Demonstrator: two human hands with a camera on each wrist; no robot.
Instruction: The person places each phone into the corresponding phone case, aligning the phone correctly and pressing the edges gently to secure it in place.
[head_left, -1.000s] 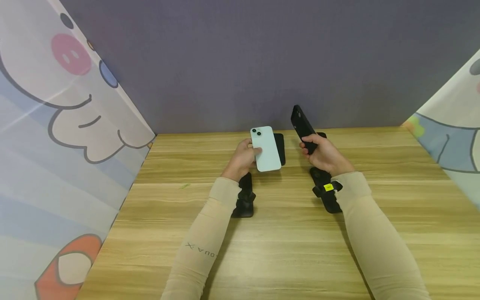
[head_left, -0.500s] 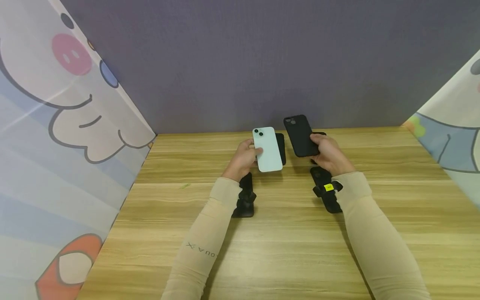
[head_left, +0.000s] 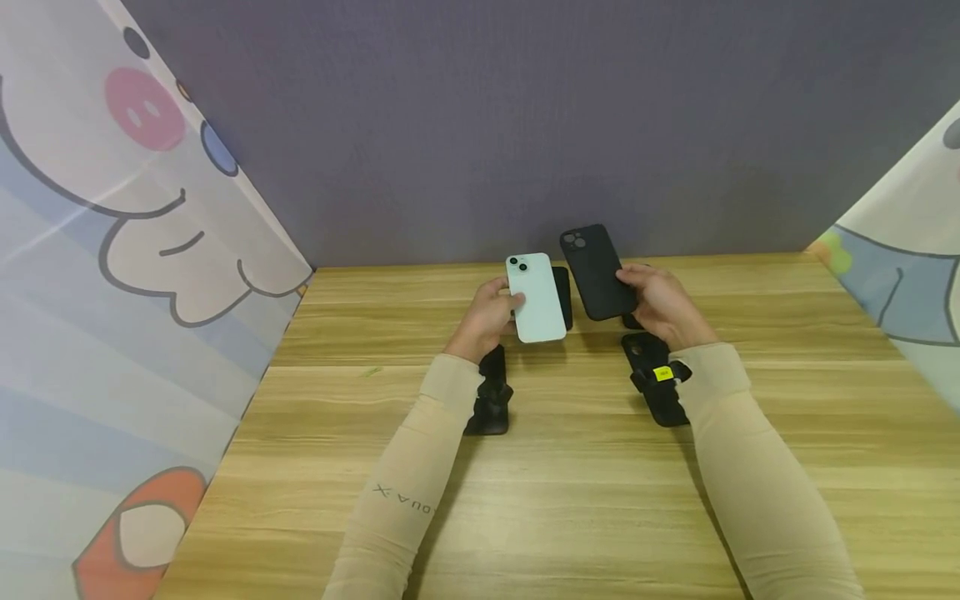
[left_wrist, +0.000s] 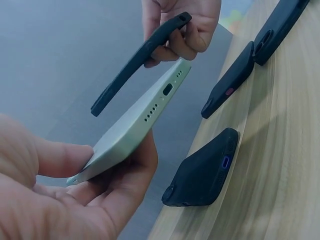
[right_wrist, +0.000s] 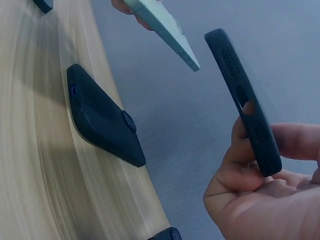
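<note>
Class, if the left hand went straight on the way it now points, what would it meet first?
Probably the case in the right hand, beyond the phone that the left hand holds; depth is unclear, so it might miss.

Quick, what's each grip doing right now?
Left grip: closed, holding the white phone.
Right grip: closed, holding a black case.
</note>
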